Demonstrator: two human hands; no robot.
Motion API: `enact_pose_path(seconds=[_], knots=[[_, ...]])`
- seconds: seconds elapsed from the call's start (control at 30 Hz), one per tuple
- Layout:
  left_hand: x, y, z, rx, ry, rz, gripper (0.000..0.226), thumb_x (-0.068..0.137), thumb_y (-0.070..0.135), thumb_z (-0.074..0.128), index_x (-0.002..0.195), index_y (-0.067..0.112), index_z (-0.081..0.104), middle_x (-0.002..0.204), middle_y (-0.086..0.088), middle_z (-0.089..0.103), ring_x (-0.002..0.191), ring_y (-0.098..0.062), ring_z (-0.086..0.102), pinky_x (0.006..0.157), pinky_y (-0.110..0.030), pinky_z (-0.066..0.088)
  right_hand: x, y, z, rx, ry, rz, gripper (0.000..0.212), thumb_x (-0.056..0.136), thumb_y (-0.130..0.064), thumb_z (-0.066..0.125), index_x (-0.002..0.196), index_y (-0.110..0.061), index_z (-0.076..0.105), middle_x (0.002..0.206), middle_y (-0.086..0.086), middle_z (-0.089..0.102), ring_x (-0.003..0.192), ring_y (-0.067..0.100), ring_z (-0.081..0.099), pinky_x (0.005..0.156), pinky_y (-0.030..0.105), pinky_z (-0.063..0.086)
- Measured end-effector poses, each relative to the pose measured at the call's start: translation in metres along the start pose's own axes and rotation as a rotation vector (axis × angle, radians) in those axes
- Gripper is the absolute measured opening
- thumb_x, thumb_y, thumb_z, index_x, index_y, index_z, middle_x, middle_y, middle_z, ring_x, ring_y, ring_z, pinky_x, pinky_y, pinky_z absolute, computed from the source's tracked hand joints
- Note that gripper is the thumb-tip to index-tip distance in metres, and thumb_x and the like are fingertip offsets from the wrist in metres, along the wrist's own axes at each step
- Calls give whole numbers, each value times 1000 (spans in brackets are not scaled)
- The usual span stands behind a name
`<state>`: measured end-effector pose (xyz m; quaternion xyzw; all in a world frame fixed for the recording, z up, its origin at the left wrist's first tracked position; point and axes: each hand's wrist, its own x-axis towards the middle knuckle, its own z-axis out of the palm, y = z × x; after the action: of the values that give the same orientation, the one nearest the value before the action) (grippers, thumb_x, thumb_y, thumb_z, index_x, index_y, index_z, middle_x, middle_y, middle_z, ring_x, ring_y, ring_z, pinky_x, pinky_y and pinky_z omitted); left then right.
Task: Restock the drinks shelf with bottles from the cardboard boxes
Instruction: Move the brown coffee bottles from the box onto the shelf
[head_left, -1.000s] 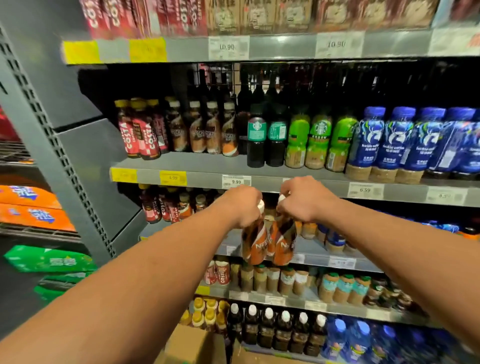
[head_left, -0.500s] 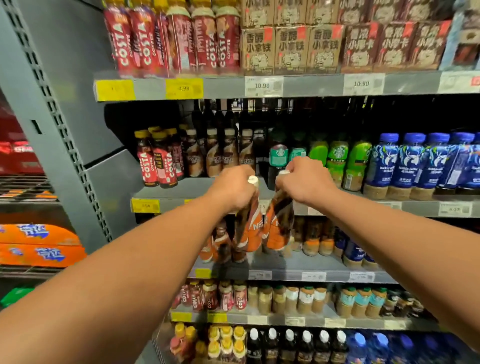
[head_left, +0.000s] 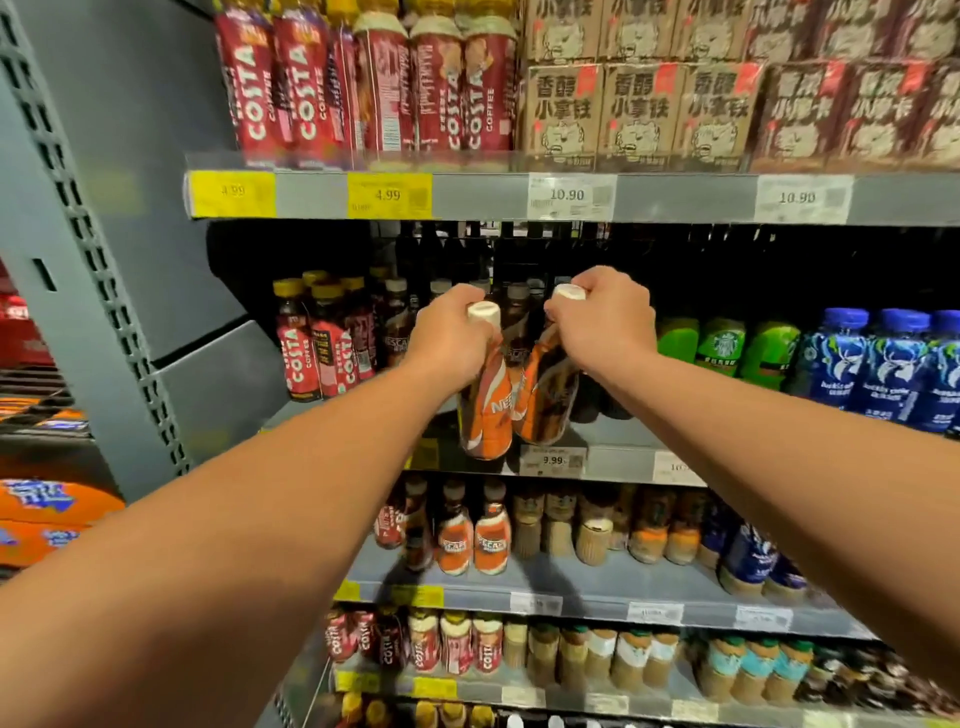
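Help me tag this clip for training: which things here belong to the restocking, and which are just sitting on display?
Part of the job:
left grip, holding an orange-brown bottle by its neck
right grip, holding the second bottle
shelf tagged 9.99

Just there:
red Costa bottles
brown cartons
green bottles
blue bottles

Yellow price tag (head_left: 388, 195): reads 4.99.
White price tag (head_left: 570, 196): 10.90, off to its right.
Orange packs (head_left: 47, 519): stacked far left.
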<state>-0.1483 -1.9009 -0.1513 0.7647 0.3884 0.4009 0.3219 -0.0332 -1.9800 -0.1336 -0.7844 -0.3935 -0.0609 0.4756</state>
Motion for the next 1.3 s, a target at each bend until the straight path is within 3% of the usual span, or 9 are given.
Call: enact_pose_path(seconds=[0.17,0.5,0.63,0.83,0.9,1.03,1.13,1.23,1.3], knots=[[20,-9,0,-15,16,8,46,94,14,53,139,20,46,135,-7,52,117,-24,53,95,-32,46,12,0,17,43,-31,-14,28,90,-31,61,114,-17,63,97,2,59,91,19,55,72,27,38],[75,-41,7,-28,-129,69,41,96,18,50,137,21,49,131,-7,56,113,-23,56,98,-36,47,32,-1,61,-76,8,44,40,89,-36,63,123,-15,61,118,9,63,106,27,59,78,32,44],[94,-51,15,-31,-209,85,41,95,15,52,136,18,50,127,-9,59,110,-22,58,87,-26,47,41,3,75,-153,21,93,40,90,-36,63,123,-13,60,120,10,62,108,29,59,80,32,44],[108,-68,27,-102,-294,69,41,95,20,54,136,16,50,126,-7,60,111,-21,58,96,-35,48,52,15,91,-137,37,141,50,87,-38,66,128,-12,56,125,9,60,113,29,57,84,33,45],[112,-70,29,-125,-313,58,43,93,23,56,135,14,52,123,-8,62,109,-21,60,96,-37,49,55,21,95,-79,25,153,47,84,-36,68,122,-11,59,118,9,63,107,26,59,77,31,43],[104,-78,34,-246,-295,0,37,87,18,64,122,13,54,112,-3,64,104,-18,61,89,-30,48,41,46,105,86,-44,107,18,84,-19,64,101,-13,61,92,0,64,89,19,59,69,28,41],[90,-94,44,-265,-304,-41,56,74,14,79,121,17,48,111,-4,62,103,-19,61,86,-30,48,21,62,113,174,-84,90,21,83,-14,65,103,-17,60,92,-3,66,86,13,60,71,26,45],[81,-110,57,-139,-263,-57,86,63,22,87,134,16,40,121,-5,51,105,-18,56,86,-28,46,9,78,125,147,-84,156,23,82,-23,69,101,-15,58,94,0,66,85,15,59,70,27,43],[78,-116,60,-117,-218,-85,85,63,26,87,134,15,41,115,-4,55,96,-16,57,79,-26,43,6,85,130,96,-94,257,25,83,-26,68,100,-11,58,96,4,65,85,20,57,70,28,41]])
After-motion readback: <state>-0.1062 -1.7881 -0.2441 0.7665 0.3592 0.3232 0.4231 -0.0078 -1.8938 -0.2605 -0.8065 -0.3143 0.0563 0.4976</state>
